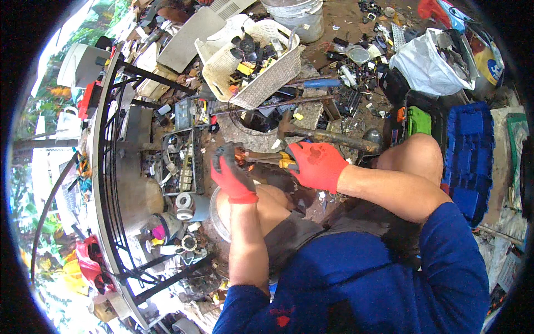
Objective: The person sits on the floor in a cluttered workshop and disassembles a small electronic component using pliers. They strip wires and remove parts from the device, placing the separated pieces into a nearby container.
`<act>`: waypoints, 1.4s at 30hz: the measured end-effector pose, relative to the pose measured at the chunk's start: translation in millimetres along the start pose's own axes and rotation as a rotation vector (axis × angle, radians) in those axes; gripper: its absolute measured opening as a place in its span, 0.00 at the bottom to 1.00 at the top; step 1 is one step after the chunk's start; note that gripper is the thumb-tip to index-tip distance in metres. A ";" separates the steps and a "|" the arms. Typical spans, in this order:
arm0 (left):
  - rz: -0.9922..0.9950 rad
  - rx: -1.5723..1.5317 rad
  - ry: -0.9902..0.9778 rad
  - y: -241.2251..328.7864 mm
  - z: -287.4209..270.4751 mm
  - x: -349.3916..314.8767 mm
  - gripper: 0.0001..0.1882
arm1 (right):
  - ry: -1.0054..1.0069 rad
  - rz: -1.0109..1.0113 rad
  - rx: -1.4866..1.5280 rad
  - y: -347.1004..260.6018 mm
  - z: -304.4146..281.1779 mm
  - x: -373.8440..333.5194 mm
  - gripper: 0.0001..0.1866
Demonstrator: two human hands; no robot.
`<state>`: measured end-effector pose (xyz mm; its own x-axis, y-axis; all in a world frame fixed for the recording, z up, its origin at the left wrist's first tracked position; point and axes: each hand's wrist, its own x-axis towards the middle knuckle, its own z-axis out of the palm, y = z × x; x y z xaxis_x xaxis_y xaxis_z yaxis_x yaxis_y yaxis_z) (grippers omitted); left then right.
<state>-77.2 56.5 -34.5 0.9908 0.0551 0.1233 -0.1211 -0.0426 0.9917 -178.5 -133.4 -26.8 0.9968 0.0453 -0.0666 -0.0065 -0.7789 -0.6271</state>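
Observation:
Both my hands wear red gloves with dark finger fronts. My left hand [231, 177] is closed around a small part with copper-coloured windings [243, 154], mostly hidden by the fingers. My right hand [318, 166] grips yellow-handled pliers [267, 158], whose metal end points left and meets the copper part. Just beyond my hands lies a hammer [334, 138], its head to the left and its worn handle reaching toward my right knee. Behind it is a round-rimmed opening [253, 132] with dark scraps inside.
A white basket [258, 78] of electronic scrap stands ahead, near a bucket [300, 19]. Crates of parts [181, 161] and a black metal frame [111, 183] are at left. At right are a white sack [428, 64], a green case [419, 119] and a blue tray [468, 161].

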 end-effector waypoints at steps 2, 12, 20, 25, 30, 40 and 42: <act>0.406 0.226 0.052 6.7 3.0 0.3 0.12 | 0.006 0.005 0.080 -3.3 -3.5 -5.5 0.23; -0.029 -0.529 -0.334 -4.8 -2.6 8.6 0.18 | -0.179 -0.121 0.567 9.9 -5.5 -12.6 0.21; -0.087 -0.643 -0.420 0.7 -4.4 7.7 0.18 | -0.418 -0.078 0.796 20.2 -0.7 -6.9 0.22; -0.058 -0.625 -0.365 -8.4 -9.0 12.7 0.19 | -0.560 0.011 1.014 14.0 -2.7 -11.2 0.19; -0.032 -0.599 -0.356 -13.1 -13.9 14.9 0.19 | -0.557 0.027 0.859 8.0 -8.4 -10.3 0.17; 0.061 -0.458 -0.305 -14.3 -14.3 16.1 0.17 | -0.353 -0.024 0.847 7.0 8.9 -15.9 0.19; 0.056 -0.442 -0.302 -11.3 -13.2 14.2 0.17 | -0.320 -0.023 0.892 6.1 12.1 -17.0 0.20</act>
<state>-62.6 70.8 -43.5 0.9475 -0.2270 0.2254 -0.1236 0.3901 0.9124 -196.5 -131.4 -38.8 0.9289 0.3270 -0.1738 -0.1784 -0.0159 -0.9838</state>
